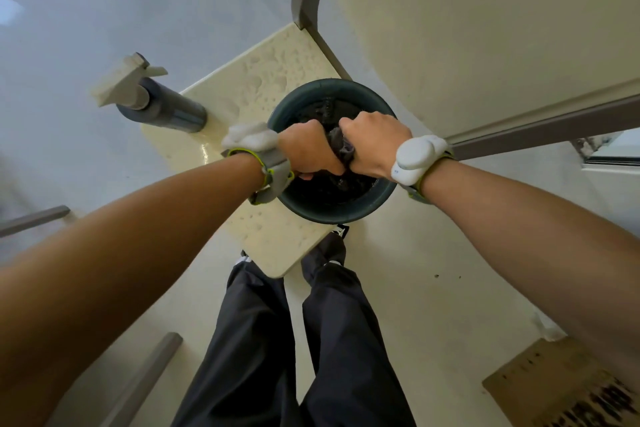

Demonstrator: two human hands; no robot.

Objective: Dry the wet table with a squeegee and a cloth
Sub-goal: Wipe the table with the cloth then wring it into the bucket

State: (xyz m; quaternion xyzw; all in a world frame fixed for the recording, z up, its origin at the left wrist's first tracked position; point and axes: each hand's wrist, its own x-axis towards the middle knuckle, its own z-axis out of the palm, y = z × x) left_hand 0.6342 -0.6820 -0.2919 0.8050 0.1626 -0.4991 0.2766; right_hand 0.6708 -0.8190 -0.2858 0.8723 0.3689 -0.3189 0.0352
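Surface: small cream table [266, 80], top beaded with water drops and shallow puddles, rounded corners.
Landmark: dark green bucket [332, 217], standing on the table's right-hand part, dark inside.
Task item: grey cloth [342, 146], bunched above the bucket's mouth between both fists.
Left hand [308, 149]: fingers curled tight round the cloth's left end.
Right hand [374, 144]: fingers curled tight round its right end, knuckles up.
Wrists: a white device on a grey and yellow-green strap on each [417, 159].
Left of the bucket: grey spray bottle [166, 104] with pale trigger head, at the table's far left corner.
Right of and beyond the bucket: a large cream panel [485, 28] with grey edging, possibly a second tabletop.
Below the bucket: pale glossy floor [433, 288]; black trousers [339, 340] with white marks at the hems.
Lower right of the bucket: cardboard box [561, 388], dark printing too blurred and cropped to read.
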